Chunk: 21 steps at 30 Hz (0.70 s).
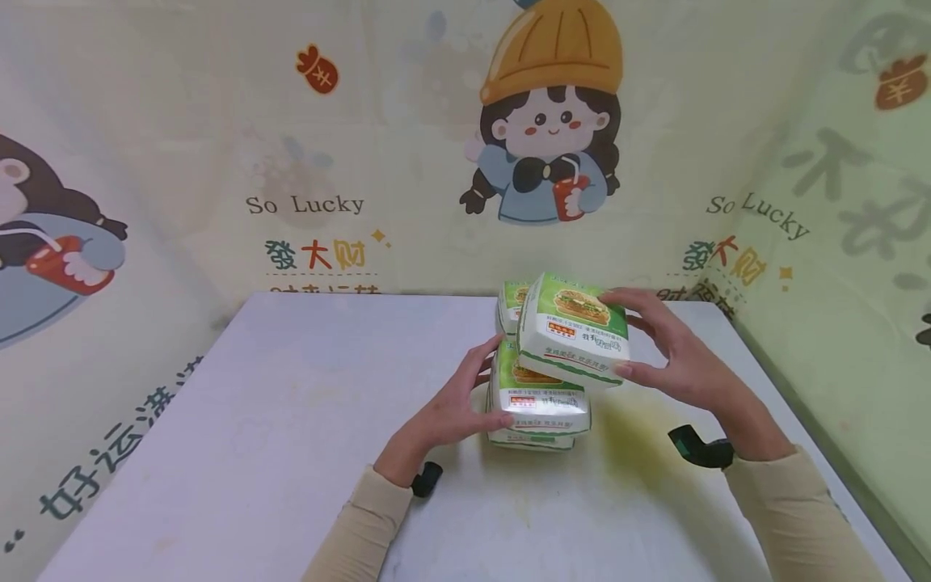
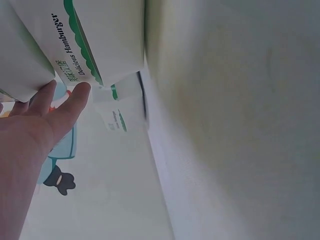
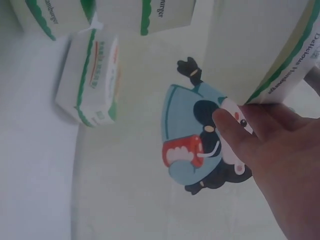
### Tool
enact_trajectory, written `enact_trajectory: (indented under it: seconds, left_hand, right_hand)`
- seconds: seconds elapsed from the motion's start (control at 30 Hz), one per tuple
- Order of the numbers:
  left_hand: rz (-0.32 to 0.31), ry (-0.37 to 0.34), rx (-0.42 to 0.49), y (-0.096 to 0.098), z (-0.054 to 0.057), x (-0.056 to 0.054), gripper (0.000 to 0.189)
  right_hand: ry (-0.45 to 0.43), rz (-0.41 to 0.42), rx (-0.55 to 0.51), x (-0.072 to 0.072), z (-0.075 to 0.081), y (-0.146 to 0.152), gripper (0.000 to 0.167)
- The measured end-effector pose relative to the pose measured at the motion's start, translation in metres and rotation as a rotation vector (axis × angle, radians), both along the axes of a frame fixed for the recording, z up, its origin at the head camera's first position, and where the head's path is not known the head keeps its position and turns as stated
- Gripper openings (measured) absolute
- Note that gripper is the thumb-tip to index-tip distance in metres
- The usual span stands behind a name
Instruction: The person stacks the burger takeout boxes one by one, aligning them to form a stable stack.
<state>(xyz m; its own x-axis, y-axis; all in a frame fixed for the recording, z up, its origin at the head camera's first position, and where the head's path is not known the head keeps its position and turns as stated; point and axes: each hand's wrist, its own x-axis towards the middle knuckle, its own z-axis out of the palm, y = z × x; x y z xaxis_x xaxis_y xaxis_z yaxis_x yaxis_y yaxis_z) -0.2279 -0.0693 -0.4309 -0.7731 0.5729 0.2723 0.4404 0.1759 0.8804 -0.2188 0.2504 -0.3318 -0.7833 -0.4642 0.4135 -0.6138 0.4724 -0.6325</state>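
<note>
My right hand [image 1: 672, 356] holds a white-and-green paper hamburger box [image 1: 575, 335] by its right side, thumb at the front and fingers toward the back. The box is tilted and overlaps a stack in the head view. My left hand [image 1: 461, 396] grips the stack's upper hamburger box [image 1: 541, 404] from the left, thumb at its front corner, fingers toward its back edge. Under that one shows the lower box [image 1: 532, 441], mostly hidden. In the left wrist view, fingertips [image 2: 82, 90] rest along a box's printed edge.
Another hamburger box [image 1: 511, 299] stands behind the stack; the right wrist view shows it as a separate box [image 3: 90, 77] on the table. The white table [image 1: 291, 453] meets a printed cloth backdrop [image 1: 422, 162] at the back and sides.
</note>
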Motion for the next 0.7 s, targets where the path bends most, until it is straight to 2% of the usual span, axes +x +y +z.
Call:
enact_trajectory:
  seconds: [0.37, 0.47, 0.7]
  left_hand:
    - [0.009, -0.048, 0.018, 0.001, 0.001, 0.0, 0.097]
    - [0.007, -0.053, 0.018, 0.001, 0.002, 0.0, 0.099]
    - [0.0, -0.079, 0.023, 0.001, 0.002, -0.002, 0.103]
  right_hand:
    - [-0.048, 0.063, 0.116, 0.01, 0.004, -0.011, 0.08]
    - [-0.062, 0.058, 0.145, 0.012, 0.005, -0.014, 0.08]
    - [-0.052, 0.074, 0.148, 0.012, 0.002, -0.017, 0.084]
